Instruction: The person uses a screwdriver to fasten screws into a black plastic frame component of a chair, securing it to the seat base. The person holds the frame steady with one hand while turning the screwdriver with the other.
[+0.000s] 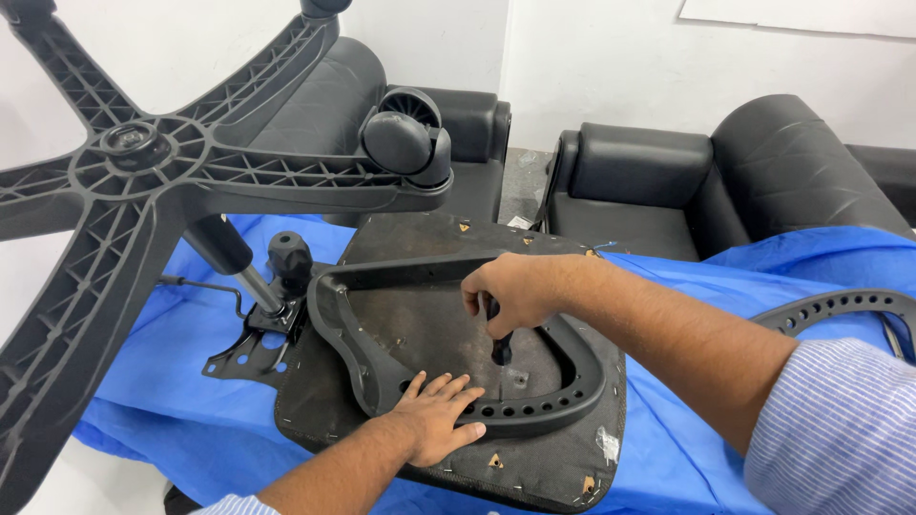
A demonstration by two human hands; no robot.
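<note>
An upturned office chair seat [420, 324] lies on a blue sheet [668, 448], its dark underside facing up. A curved black plastic armrest frame [572, 381] rests on the seat. My left hand [434, 415] lies flat on the frame's near edge, fingers spread. My right hand [510, 291] is closed around a black-handled tool [500, 345] that stands upright with its tip on the seat underside, inside the frame's loop.
The chair's five-arm wheeled base [143, 162] with gas cylinder [229, 253] rises at the left, one castor [405, 138] hanging over the seat. Black sofas [725, 181] stand behind. Another perforated black plastic part [840, 307] lies at the right.
</note>
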